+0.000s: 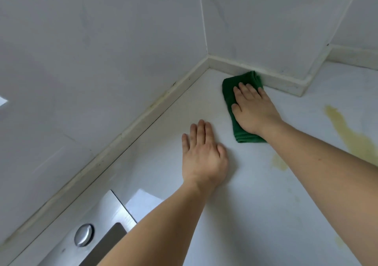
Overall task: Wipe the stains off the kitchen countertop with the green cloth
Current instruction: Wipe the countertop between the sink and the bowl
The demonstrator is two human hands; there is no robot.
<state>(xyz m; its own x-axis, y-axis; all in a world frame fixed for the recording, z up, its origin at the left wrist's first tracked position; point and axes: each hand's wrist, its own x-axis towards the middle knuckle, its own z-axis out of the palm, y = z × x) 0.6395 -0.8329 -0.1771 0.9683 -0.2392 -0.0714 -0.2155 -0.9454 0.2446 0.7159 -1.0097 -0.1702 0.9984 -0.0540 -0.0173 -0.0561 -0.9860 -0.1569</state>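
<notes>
So, straight fingers point(248, 90) of the right hand point(253, 110) press flat on the folded green cloth point(230, 89), tucked against the backsplash corner. Left hand point(201, 157) lies flat on the countertop point(255, 204), fingers together (just bracing). Mid-wipe I'd say; the yellow stain point(351, 134) sits off to the right, so sweep there next.

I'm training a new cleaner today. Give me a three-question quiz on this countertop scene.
1. True or false: the right hand presses flat on the green cloth.
2. The big yellow stain lies where? A) under the cloth B) right of the right forearm C) beside the sink
3. What does the left hand rest on?

Key: 1 true; 2 B; 3 the bare countertop, palm down.
</notes>
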